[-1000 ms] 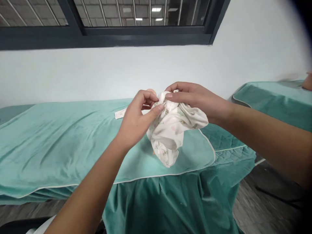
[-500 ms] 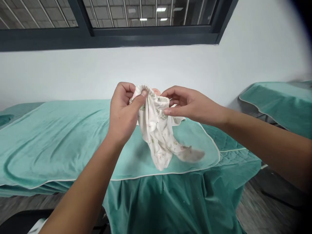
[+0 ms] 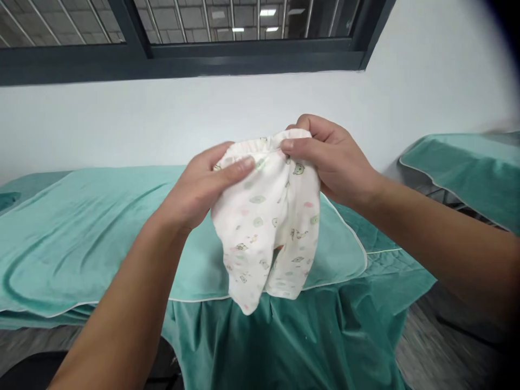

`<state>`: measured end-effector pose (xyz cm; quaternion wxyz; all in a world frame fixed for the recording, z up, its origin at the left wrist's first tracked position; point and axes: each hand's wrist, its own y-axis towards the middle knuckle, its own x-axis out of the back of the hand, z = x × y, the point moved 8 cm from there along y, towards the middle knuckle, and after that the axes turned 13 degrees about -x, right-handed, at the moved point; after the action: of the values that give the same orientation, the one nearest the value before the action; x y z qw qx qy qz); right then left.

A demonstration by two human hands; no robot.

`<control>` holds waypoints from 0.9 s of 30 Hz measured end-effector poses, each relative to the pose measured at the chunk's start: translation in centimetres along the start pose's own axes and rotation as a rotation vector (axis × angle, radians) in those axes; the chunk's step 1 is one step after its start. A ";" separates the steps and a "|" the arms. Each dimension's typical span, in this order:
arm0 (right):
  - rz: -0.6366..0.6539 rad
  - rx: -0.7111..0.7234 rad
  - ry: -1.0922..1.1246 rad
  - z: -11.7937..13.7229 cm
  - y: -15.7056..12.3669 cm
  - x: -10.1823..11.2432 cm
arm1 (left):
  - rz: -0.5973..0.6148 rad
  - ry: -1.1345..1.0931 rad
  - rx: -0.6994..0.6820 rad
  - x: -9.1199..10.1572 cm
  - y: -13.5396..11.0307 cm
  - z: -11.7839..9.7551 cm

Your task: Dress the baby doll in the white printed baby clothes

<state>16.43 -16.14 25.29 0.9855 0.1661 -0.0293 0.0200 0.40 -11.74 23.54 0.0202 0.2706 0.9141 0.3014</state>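
A pair of white baby pants (image 3: 264, 216) with small green and pink animal prints hangs upright above the bed. My left hand (image 3: 207, 184) pinches the left side of the gathered waistband, thumb in front. At the waistband's right end, my right hand (image 3: 333, 157) grips the cloth between thumb and fingers. Both legs dangle downward with a small gap between them. Whatever lies on the bed right behind the pants is hidden by them.
A light green sheet (image 3: 101, 227) with white piping covers the bed, over a darker green skirt (image 3: 284, 346). Another green-covered bed (image 3: 467, 168) stands at the right. Behind is a white wall with a dark-framed window (image 3: 252, 57). A dark chair edge (image 3: 32, 371) shows at lower left.
The pants were bunched, with the left hand holding the waistband and the right hand close beside it. Now both hands hold the waistband, spread wider, and the legs hang flatter.
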 end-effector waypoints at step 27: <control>0.455 -0.557 -0.034 -10.0 -2.9 -1.2 | -0.016 -0.428 0.305 -4.1 -2.0 8.4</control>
<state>15.93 -15.63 14.85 0.9626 -0.1194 -0.0861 0.2275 4.59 -10.67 15.03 0.1745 0.3211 0.9259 0.0960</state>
